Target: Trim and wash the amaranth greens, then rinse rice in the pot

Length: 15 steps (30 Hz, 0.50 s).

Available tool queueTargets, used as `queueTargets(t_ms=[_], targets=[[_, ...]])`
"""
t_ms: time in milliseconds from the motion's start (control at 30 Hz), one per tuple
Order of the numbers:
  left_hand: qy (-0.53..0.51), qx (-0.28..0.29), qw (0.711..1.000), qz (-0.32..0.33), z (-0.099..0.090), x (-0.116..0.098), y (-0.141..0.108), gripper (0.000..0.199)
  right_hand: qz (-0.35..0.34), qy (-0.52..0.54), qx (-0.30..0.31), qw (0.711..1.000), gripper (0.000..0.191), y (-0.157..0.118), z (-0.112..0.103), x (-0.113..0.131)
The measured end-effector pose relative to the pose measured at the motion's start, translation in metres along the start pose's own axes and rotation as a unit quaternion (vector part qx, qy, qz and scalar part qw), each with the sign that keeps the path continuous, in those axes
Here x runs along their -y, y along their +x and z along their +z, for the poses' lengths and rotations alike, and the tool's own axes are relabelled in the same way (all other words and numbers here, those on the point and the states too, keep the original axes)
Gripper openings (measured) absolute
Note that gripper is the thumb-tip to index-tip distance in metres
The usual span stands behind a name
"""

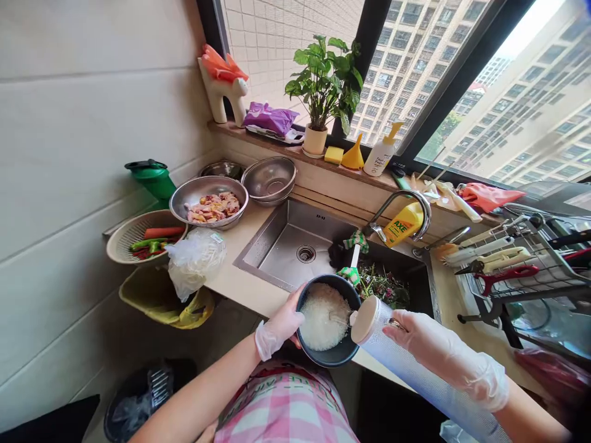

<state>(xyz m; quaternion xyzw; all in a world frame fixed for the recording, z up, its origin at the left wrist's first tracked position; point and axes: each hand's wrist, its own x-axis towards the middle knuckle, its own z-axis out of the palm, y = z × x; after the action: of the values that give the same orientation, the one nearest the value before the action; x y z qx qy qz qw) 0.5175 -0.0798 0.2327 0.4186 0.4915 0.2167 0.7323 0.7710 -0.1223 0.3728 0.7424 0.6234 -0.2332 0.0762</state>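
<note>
From the head view, the white rice point(323, 320) already fills the lower part of the black pot point(329, 289), and a metal utensil point(339, 319) rests in it. The ribbed silver cylinder point(392, 351) with its cream end cap is tilted over the worktop point(258, 289), its capped end just beside the pot's rim at about 3 o'clock.

The gloved left hand point(281, 323) grips the pot from 9 o'clock, its fingers point(298, 317) curled tightly against the pot's wall. The gloved right hand point(429, 338) is wrapped around the cylinder, with its fingers point(397, 326) closed over the top of it.

At 12 o'clock from the pot sits the steel sink point(295, 246), and at 1 o'clock a dark basin point(383, 283) holds green trimmings. At 10 o'clock, pieces of meat point(212, 207) lie in a steel bowl point(207, 200), with sliced carrot and green peppers in a strainer basket point(138, 237) beyond it. A dish rack point(521, 277) holding kitchen tools stands at 3 o'clock.
</note>
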Motion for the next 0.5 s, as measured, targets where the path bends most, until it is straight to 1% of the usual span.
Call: queueTargets(t_ms=[67, 133, 233, 300, 400, 500], targets=[[0.003, 0.015, 1.000, -0.009, -0.005, -0.004, 0.002, 0.106, 0.023, -0.019, 0.025, 0.999, 0.025, 0.000, 0.001, 0.003], [0.001, 0.027, 0.999, -0.022, -0.009, -0.007, 0.005, 0.107, 0.038, -0.004, 0.030, 0.999, 0.024, 0.000, 0.003, 0.004], [-0.010, 0.042, 0.998, -0.037, -0.015, -0.006, 0.009, 0.107, 0.053, 0.084, 0.034, 0.994, 0.025, -0.002, 0.007, 0.002], [-0.012, 0.049, 0.998, -0.041, -0.018, -0.004, 0.012, 0.108, 0.062, 0.157, 0.027, 0.985, 0.030, -0.005, 0.011, -0.001], [-0.005, 0.049, 0.998, -0.046, -0.021, -0.003, 0.016, 0.109, 0.067, 0.259, 0.018, 0.963, 0.036, -0.011, 0.018, -0.008], [0.004, 0.048, 0.997, -0.054, -0.025, -0.003, 0.019, 0.109, 0.067, 0.342, 0.014, 0.937, 0.038, -0.017, 0.027, -0.021]])
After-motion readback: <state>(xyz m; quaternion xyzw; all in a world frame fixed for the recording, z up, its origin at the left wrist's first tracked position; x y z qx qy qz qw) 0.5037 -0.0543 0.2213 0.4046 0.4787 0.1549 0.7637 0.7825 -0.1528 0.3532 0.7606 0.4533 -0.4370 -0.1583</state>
